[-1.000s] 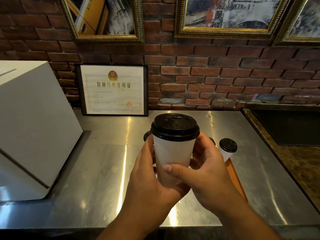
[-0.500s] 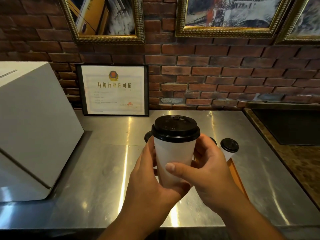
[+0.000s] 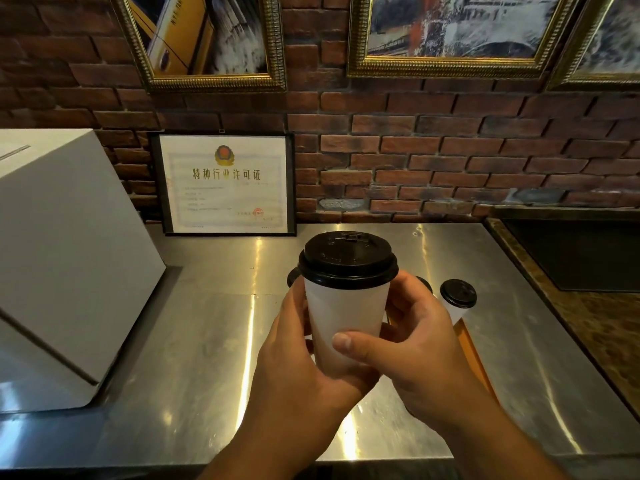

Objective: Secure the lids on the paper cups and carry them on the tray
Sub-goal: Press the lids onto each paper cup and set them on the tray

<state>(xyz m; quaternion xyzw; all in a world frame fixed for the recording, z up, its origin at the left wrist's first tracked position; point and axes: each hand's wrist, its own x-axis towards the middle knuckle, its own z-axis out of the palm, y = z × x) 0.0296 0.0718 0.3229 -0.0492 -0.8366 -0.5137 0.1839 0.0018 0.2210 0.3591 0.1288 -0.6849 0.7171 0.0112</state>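
The tall white paper cup (image 3: 346, 323) stands upright between my left hand (image 3: 294, 358) and my right hand (image 3: 422, 344), both curled round its wall. Its black plastic dome lid (image 3: 348, 259) sits level on the rim, just above my fingertips. Just past my right hand, a second white paper cup (image 3: 455, 311) with a black lid (image 3: 458, 292) stands upright at the far end of the flat orange tray (image 3: 474, 358).

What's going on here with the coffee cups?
A person holds a white paper cup above the steel counter, with the left hand and right hand wrapped round its body. Its black lid is already on. Behind it, another lidded cup stands at the far end of the orange tray.
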